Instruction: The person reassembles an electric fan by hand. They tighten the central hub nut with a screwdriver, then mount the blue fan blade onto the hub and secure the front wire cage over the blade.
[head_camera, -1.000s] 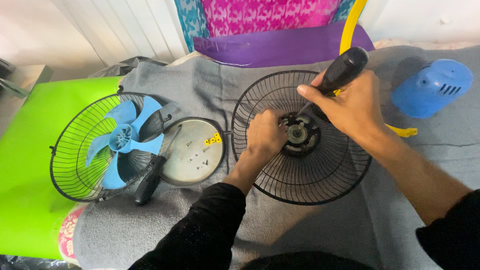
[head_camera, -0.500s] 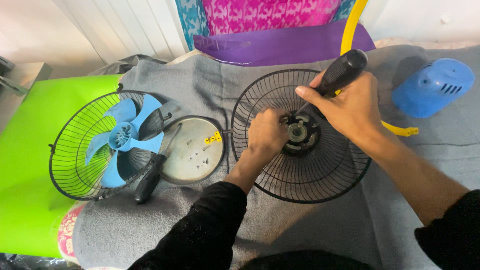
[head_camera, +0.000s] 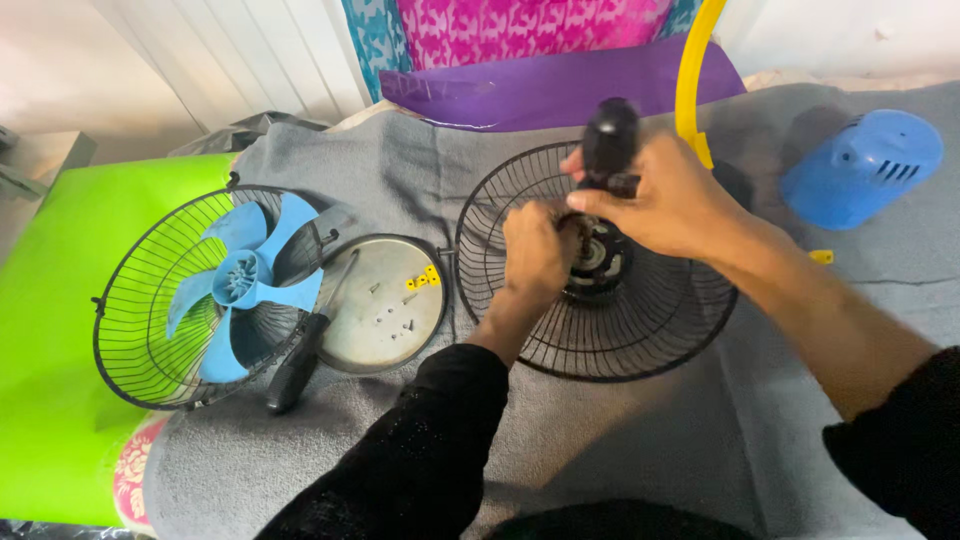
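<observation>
A black wire fan guard (head_camera: 640, 330) with the motor hub (head_camera: 603, 258) at its centre lies on a grey cloth (head_camera: 640, 440). My left hand (head_camera: 537, 250) is closed on the left side of the hub. My right hand (head_camera: 668, 200) grips the black handle of a screwdriver (head_camera: 610, 140), held nearly upright with its tip down at the hub between both hands. The tip itself is hidden by my fingers.
To the left lies a second wire guard (head_camera: 150, 340) holding a blue fan blade (head_camera: 240, 280). A round metal lid (head_camera: 385, 305) with small screws and yellow bits sits between the guards, a black-handled screwdriver (head_camera: 295, 365) across its edge. A blue motor cover (head_camera: 862, 168) rests far right.
My right hand swung the screwdriver from a slant to nearly upright and moved left over the hub. My left hand shifted slightly up along the hub.
</observation>
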